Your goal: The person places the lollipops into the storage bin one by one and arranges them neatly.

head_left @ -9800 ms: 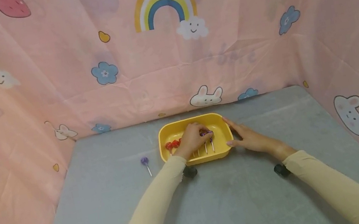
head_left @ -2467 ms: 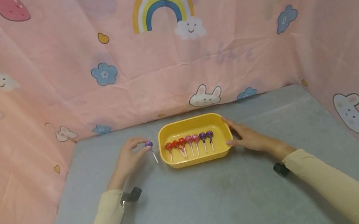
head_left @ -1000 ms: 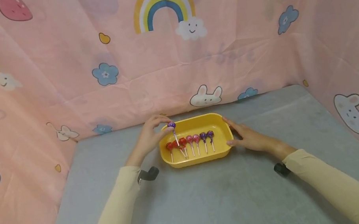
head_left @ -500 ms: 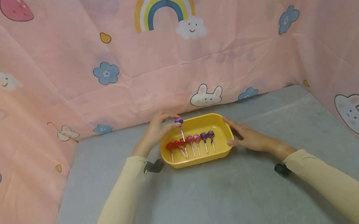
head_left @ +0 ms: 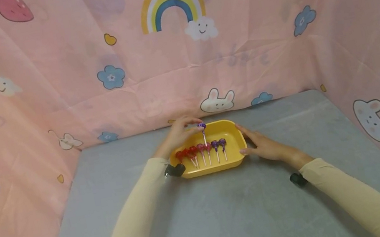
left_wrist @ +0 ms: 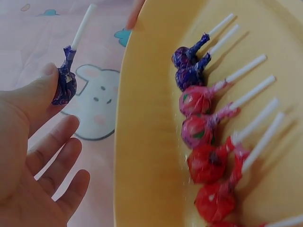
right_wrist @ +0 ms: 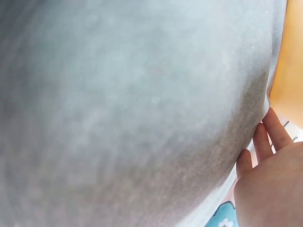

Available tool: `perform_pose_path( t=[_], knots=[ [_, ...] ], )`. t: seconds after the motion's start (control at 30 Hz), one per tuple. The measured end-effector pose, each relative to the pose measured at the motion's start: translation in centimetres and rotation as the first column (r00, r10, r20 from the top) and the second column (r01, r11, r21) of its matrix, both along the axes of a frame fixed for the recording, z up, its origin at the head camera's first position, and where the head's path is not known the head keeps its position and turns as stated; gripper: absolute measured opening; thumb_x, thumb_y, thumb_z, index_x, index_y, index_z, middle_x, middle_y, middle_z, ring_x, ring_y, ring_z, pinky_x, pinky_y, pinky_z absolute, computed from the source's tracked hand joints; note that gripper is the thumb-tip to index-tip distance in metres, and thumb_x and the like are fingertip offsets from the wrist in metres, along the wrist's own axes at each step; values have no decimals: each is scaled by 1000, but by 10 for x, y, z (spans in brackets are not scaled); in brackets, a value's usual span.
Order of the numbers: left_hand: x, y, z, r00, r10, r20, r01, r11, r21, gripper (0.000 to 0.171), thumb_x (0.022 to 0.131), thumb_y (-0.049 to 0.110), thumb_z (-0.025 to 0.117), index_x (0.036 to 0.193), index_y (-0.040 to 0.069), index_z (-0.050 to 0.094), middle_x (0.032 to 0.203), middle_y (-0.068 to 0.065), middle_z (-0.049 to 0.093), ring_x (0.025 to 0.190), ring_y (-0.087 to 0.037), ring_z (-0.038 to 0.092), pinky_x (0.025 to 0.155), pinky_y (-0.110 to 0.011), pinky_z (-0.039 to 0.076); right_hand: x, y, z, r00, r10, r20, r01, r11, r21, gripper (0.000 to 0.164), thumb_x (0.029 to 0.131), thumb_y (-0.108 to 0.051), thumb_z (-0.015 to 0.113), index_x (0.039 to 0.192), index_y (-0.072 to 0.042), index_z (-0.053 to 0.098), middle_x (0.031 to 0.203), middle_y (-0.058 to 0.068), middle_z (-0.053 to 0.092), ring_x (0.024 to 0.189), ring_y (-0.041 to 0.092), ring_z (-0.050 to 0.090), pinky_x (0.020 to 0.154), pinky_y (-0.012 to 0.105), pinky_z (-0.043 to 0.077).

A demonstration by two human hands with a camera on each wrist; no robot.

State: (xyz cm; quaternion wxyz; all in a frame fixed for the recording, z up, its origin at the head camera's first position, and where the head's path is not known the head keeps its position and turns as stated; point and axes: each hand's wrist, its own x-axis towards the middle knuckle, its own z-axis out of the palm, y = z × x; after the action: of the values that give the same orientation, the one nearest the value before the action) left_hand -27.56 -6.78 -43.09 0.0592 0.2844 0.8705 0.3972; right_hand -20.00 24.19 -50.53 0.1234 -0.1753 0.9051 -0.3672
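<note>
My left hand (head_left: pixel 179 133) pinches a purple-wrapped lollipop (left_wrist: pixel 67 84) by its round head between thumb and forefinger, its white stick pointing down over the yellow tray (head_left: pixel 231 128). The other fingers of that hand are spread loosely. Inside the tray lies a row of lollipops: red ones (left_wrist: pixel 207 163) at the left, two pink ones (left_wrist: pixel 195 100) in the middle, two dark purple ones (left_wrist: pixel 190 74) at the right. My right hand (head_left: pixel 266 147) rests against the tray's right side, thumb and fingers apart along the wall.
The tray stands on a grey-covered table (head_left: pixel 230 217), near its back edge. A pink patterned cloth (head_left: pixel 154 86) hangs behind and at both sides. Dark wrist cameras sit under each forearm, the left one (head_left: pixel 175 170) overlapping the tray's front left corner in the head view.
Since it was picked up from the table left of the tray, the purple lollipop has travelled right in my left hand, over the row. My right hand stays at the tray's side.
</note>
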Motion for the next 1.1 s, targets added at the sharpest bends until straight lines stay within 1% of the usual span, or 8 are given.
perform_pose_path(
  t=[0.17,0.4,0.57,0.67,0.83,1.0,1.1],
  knots=[
    [-2,15,-3,1000,-16,4,16,1000,-18,30,94,31,68,117,12,71,124,-6,68,120,-24,58,110,-46,44,1,-1,0,1000,-3,16,3,1000,0,92,95,-46,62,159,-35,-3,166,14,19,150,43,20,117,72,14],
    [-1,31,-4,1000,-26,7,26,999,-43,29,95,32,65,117,13,72,118,-5,68,117,-22,59,109,-42,46,-1,0,-1,1000,-9,15,9,1000,1,92,95,-48,61,158,-40,-4,167,13,17,151,43,19,117,72,14],
    [-2,43,-10,999,-27,25,29,998,-60,31,95,35,65,117,15,72,117,-2,69,116,-20,60,107,-38,47,-1,1,-1,1000,-10,29,10,1000,8,91,95,-50,61,157,-42,-6,167,13,17,151,42,19,117,73,15],
    [-1,48,-13,998,-35,45,37,998,-49,31,95,35,66,117,14,72,116,-3,69,113,-19,61,105,-36,48,-1,1,0,999,-14,34,14,1000,8,91,94,-50,61,157,-43,-5,167,10,17,152,41,19,117,72,15],
    [2,55,-17,996,-31,84,35,998,-47,32,95,37,66,117,14,71,115,-2,66,105,-17,60,100,-35,52,-1,2,0,1000,-5,15,5,1000,18,90,95,-50,60,158,-41,-4,167,10,18,151,42,20,117,72,16],
    [5,60,-21,995,-39,88,44,997,-58,32,95,37,65,118,15,71,118,-2,66,106,-15,61,98,-31,53,-1,2,0,1000,6,1,-6,1000,11,91,95,-48,61,159,-35,-3,167,12,17,151,43,19,117,72,15],
    [6,63,-24,996,-45,82,50,997,-60,32,96,37,64,118,15,71,119,-2,68,105,-14,61,95,-28,53,-1,2,-1,1000,9,-3,-9,1000,6,92,95,-47,61,159,-35,-3,167,12,18,151,43,19,117,72,16]
  ],
)
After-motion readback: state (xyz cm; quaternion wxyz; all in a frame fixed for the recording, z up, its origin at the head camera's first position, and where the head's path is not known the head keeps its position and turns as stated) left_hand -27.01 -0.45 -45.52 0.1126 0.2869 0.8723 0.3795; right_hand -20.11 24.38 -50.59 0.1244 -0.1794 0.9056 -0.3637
